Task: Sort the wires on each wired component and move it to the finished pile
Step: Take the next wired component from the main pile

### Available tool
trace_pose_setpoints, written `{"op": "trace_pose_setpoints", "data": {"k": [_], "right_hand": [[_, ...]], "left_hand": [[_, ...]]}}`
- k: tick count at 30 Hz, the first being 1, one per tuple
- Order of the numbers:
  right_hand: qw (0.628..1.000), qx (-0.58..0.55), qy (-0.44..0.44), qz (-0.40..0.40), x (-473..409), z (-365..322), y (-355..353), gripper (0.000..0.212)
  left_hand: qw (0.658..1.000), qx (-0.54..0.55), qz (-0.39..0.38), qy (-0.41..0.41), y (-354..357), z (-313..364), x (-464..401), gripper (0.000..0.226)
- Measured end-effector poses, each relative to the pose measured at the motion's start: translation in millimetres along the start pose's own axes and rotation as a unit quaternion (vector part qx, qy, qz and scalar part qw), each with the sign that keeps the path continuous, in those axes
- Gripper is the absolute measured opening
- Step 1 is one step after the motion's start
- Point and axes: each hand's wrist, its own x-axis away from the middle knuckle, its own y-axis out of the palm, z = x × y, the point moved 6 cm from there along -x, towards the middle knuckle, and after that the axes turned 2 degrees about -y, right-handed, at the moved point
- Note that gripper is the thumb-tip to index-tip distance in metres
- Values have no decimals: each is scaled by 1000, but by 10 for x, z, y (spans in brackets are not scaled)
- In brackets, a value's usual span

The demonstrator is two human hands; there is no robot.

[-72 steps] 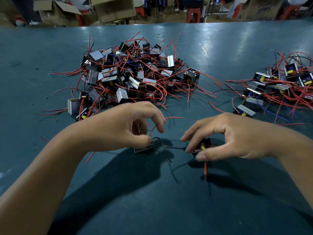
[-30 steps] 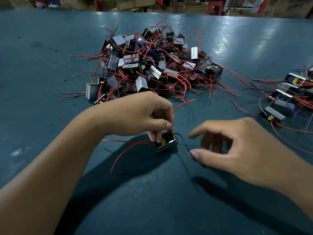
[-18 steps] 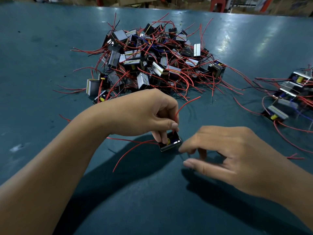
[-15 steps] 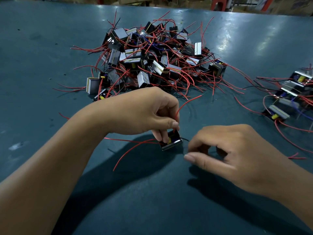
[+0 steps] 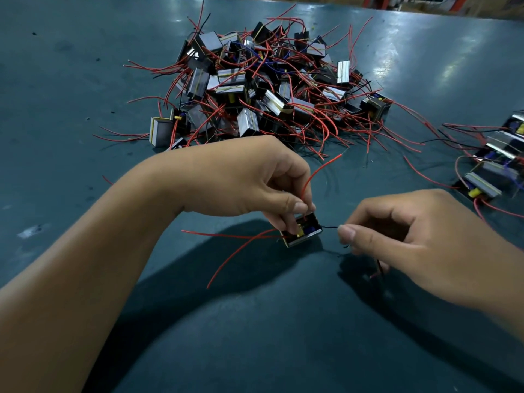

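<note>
Head view. I see one wired component sitting low over the teal bench, in front of me and roughly midway between the two hands. The left hand pinches it from above, thumb and forefinger curled onto its top edge where a red wire rises and arcs away. Two further red leads trail out to the left across the bench. The right hand is closed in a pinch on a thin black wire that runs taut from the component's right face; the remaining fingers are curled under, and a dark lead shows below them, its end hidden.

The unsorted heap lies well beyond the hands, centre of the bench. The finished pile sits at the far right edge, partly out of frame.

Handling assessment. I judge the component small, rigid and light enough for a two-finger pinch; its metal-banded body is the safe place to hold. The wires look thin, springy and limp over their length, so they will not stay where pushed unless drawn straight. I judge the joints at the body the weak point: pull along the lead, near its root, with the body held firm. Loose leads may snag on neighbouring parts when it is carried to the right.
</note>
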Motion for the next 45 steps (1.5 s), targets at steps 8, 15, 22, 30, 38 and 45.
{"op": "trace_pose_setpoints", "data": {"k": [8,15,22,30,38,45], "right_hand": [[1000,18,-2,22,-29,38,-109,10],[996,55,-62,-13,30,-137,-172,17],[993,59,-104,-13,88,-230,-192,13],[992,72,-102,-9,91,-189,-197,13],[996,-2,-83,25,54,-74,-378,28],[977,204,-41,-46,85,322,-619,17]], "left_hand": [[998,-21,61,-6,-34,43,-38,14],[997,-14,76,19,-95,78,0,13],[997,-4,71,43,-98,126,48,14],[997,-5,62,40,-102,109,45,16],[986,-139,94,23,-64,44,-44,12],[961,-248,107,57,14,146,-57,12]]}}
